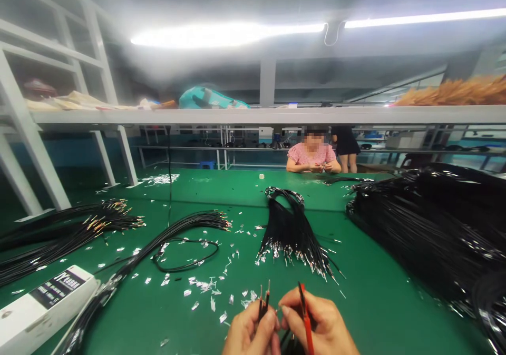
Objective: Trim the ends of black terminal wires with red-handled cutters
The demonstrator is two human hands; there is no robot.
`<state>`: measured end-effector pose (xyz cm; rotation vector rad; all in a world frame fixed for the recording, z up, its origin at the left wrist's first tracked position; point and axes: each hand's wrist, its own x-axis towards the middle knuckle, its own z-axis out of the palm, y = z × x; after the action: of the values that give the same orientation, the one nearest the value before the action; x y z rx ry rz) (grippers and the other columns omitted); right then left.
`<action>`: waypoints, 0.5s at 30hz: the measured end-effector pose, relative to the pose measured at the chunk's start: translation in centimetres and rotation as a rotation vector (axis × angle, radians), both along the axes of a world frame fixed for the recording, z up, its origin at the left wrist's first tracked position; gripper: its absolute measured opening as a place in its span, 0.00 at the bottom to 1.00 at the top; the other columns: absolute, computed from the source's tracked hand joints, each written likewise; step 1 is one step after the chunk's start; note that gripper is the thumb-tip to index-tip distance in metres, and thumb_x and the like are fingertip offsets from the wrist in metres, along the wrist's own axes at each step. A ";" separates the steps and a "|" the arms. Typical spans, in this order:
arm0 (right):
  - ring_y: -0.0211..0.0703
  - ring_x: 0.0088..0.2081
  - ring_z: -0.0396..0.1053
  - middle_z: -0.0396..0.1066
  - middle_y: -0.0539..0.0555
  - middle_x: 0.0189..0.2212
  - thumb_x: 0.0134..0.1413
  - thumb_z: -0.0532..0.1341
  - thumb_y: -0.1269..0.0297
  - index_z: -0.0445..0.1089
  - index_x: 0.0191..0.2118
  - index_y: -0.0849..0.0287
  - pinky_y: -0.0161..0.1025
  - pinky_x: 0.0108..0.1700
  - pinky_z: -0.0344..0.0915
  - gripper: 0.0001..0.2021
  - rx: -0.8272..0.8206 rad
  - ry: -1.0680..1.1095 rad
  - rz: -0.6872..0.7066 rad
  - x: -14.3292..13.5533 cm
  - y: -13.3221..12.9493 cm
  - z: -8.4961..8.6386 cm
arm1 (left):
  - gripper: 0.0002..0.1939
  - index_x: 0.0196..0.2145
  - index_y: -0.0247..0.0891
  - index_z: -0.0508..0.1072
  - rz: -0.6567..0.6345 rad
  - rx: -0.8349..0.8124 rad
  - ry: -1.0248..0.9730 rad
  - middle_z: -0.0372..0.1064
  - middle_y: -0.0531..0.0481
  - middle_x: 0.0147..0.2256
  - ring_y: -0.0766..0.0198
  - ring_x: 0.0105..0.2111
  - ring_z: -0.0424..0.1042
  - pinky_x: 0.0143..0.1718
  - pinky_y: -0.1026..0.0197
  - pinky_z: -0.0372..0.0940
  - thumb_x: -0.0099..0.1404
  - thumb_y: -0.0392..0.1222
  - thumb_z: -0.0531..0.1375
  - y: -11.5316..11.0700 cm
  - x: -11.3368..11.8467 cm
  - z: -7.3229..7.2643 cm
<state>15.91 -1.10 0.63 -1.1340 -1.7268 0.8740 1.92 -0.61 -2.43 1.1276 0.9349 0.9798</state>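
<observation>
My left hand (251, 329) pinches a pair of thin black wires (264, 298) whose bare ends stick up above my fingers. My right hand (322, 326) grips a red-handled tool (305, 313), its tip pointing up next to the wire ends. Both hands sit at the bottom edge of the view, fingertips nearly touching. Just beyond them lies a tied bundle of black wires (290, 228) with metal terminals fanned toward me.
Small silvery scraps (205, 286) litter the green table (367, 292). More black wire bundles lie at left (79, 226), centre-left (185, 226) and a big pile at right (427, 223). A white box (39, 305) sits near left. A person in pink (313, 157) works across the table.
</observation>
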 end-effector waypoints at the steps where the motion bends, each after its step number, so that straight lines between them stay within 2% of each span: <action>1: 0.40 0.25 0.65 0.68 0.51 0.22 0.52 0.56 0.58 0.68 0.26 0.61 0.35 0.29 0.62 0.12 0.011 -0.006 0.004 0.0 0.1 -0.2 | 0.26 0.23 0.35 0.62 -0.024 -0.025 -0.034 0.56 0.58 0.11 0.78 0.10 0.49 0.14 0.71 0.42 0.47 0.64 0.57 0.1 -0.1 0.2; 6: 0.40 0.25 0.65 0.68 0.52 0.21 0.52 0.56 0.56 0.67 0.26 0.61 0.36 0.29 0.62 0.13 -0.043 0.168 0.024 -0.2 0.4 -1.3 | 0.23 0.23 0.35 0.62 -0.167 -0.032 -0.145 0.52 0.60 0.09 0.79 0.09 0.44 0.13 0.70 0.37 0.50 0.61 0.57 0.5 -0.8 0.3; 9: 0.38 0.24 0.65 0.67 0.50 0.21 0.52 0.58 0.57 0.67 0.26 0.60 0.35 0.30 0.62 0.12 -0.092 0.290 0.059 -0.4 0.3 -1.4 | 0.23 0.22 0.35 0.63 -0.215 -0.007 -0.135 0.50 0.61 0.10 0.79 0.10 0.43 0.12 0.69 0.36 0.50 0.60 0.57 0.6 -0.9 0.5; 12: 0.39 0.24 0.65 0.67 0.51 0.20 0.52 0.56 0.57 0.67 0.26 0.60 0.35 0.29 0.62 0.12 -0.032 0.271 0.095 -0.3 0.1 -1.5 | 0.24 0.21 0.35 0.62 -0.134 0.036 -0.035 0.49 0.62 0.10 0.78 0.11 0.45 0.13 0.69 0.38 0.48 0.61 0.58 0.3 -0.7 0.8; 15: 0.39 0.23 0.64 0.68 0.52 0.21 0.53 0.55 0.57 0.68 0.26 0.60 0.34 0.27 0.61 0.13 0.079 0.063 0.035 -0.2 -0.1 -1.8 | 0.25 0.21 0.35 0.61 -0.011 0.070 0.008 0.49 0.62 0.11 0.77 0.11 0.47 0.14 0.70 0.41 0.47 0.63 0.58 0.1 -0.3 0.7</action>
<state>15.68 -1.15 -1.13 -1.0173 -1.7190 0.8467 1.59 -0.53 -1.70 1.1945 0.9057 1.0068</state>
